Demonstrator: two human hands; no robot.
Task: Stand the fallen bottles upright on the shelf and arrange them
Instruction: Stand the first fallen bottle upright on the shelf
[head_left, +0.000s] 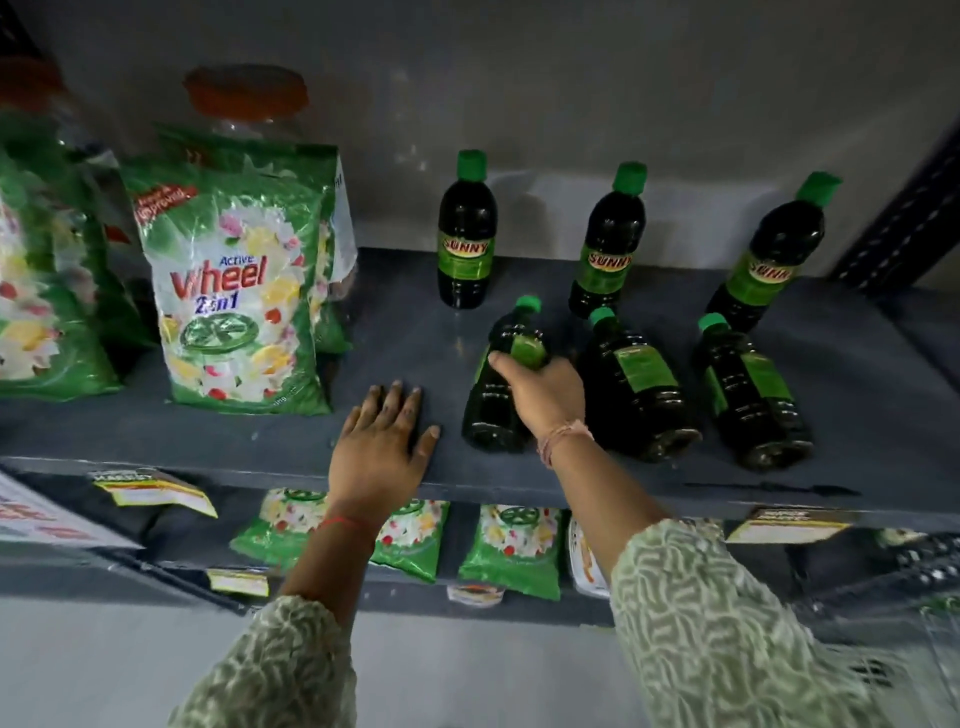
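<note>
Grey shelf (395, 322) against a pale wall: three bottles (466, 234) upright at the back, three lying in front; right hand (540, 395) grips one fallen bottle (498, 384), left hand (382, 441) flat, fingers spread

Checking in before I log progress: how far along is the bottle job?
About halfway. Three bottles stand at the back. The right hand grips the leftmost fallen bottle, still lying. Two more lie beside it. The left hand rests flat on the shelf.
</note>
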